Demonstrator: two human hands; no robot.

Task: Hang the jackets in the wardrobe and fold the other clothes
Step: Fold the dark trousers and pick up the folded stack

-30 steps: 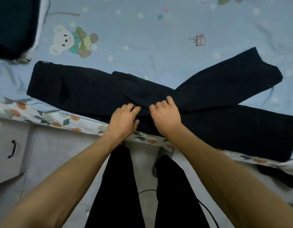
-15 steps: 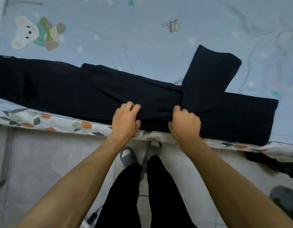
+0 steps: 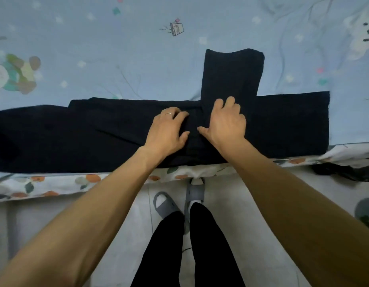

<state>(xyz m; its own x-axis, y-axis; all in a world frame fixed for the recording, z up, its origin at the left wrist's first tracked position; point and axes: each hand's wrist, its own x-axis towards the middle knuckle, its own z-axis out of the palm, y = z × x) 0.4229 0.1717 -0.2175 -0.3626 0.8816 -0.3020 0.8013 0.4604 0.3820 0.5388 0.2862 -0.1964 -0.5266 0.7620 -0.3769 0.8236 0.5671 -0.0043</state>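
Dark trousers [image 3: 80,137]: long axis left–right along the bed [image 3: 117,59] edge, one leg pointing away. Left hand [image 3: 168,129] and right hand [image 3: 226,121] press flat at the crossing, fingers relaxed, grasping nothing.

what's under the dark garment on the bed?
The dark garment lies on the blue printed sheet, near edge over the floral trim. Left hand and right hand rest on top. Anything beneath the fabric is hidden.

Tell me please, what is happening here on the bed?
A person is folding a dark garment spread along the near edge of a bed with a light blue cartoon sheet. The left hand and right hand lie side by side on its middle, pressing the cloth down. One part of the garment sticks straight out toward the far side of the bed. The fold is not finished.
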